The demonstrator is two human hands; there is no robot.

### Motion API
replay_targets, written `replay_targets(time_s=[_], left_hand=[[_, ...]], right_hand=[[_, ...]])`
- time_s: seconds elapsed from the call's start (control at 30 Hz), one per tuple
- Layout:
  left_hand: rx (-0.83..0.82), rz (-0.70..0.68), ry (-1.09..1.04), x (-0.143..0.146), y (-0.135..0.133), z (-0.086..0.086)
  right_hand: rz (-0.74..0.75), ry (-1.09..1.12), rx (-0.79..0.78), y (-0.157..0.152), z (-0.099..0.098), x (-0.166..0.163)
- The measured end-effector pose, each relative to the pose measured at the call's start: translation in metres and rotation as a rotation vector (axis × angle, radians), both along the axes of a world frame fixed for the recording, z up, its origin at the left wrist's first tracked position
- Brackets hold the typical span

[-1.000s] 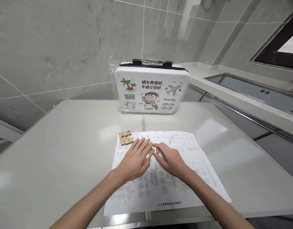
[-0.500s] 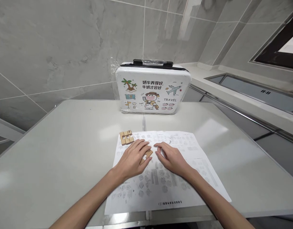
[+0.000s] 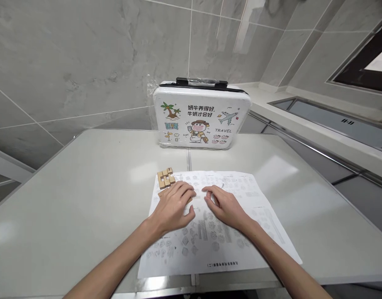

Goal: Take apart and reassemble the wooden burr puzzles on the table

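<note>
My left hand (image 3: pixel 176 204) lies palm down over a flat wooden puzzle piece (image 3: pixel 162 193). Its fingers are stretched out and the thumb is apart; most of the piece is hidden beneath, with bits showing at the left and by the fingertips. Just beyond is a block of joined wooden pieces (image 3: pixel 166 178), with gaps in it and a dark mark on one corner. My right hand (image 3: pixel 223 204) rests on the printed sheet (image 3: pixel 240 259), loosely curved with the index finger out and nothing visible in it. The sheet carries small diagrams and text.
A white cartoon-printed case (image 3: pixel 201 118) in clear plastic wrap stands at the back of the pale table (image 3: pixel 94 187). Behind it is a grey tiled wall (image 3: pixel 91 54). A counter (image 3: pixel 327 120) with a glass-topped panel runs along the right.
The wooden piece under my left hand has slid left toward the joined block, and my left thumb has come off it. My right hand stays nearly where it was.
</note>
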State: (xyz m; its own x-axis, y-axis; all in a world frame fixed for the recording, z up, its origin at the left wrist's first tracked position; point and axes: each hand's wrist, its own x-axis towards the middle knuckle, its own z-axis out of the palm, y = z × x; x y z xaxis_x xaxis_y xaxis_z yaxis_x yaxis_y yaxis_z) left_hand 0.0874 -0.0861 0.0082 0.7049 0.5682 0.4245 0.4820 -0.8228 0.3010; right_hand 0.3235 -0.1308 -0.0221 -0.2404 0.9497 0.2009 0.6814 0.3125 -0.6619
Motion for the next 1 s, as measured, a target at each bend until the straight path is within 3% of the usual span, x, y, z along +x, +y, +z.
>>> replay_targets(time_s=[0.17, 0.33, 1.0], left_hand=[[0.063, -0.240, 0.031, 0.008, -0.015, -0.004], [0.069, -0.339, 0.083, 0.012, -0.029, -0.019], [0.124, -0.357, 0.126, 0.012, -0.030, -0.023]], right_hand=[[-0.002, 0.000, 0.011, 0.000, 0.000, 0.000], [-0.014, -0.012, 0.014, 0.000, 0.001, -0.001], [-0.007, -0.045, 0.041, 0.000, 0.002, -0.002]])
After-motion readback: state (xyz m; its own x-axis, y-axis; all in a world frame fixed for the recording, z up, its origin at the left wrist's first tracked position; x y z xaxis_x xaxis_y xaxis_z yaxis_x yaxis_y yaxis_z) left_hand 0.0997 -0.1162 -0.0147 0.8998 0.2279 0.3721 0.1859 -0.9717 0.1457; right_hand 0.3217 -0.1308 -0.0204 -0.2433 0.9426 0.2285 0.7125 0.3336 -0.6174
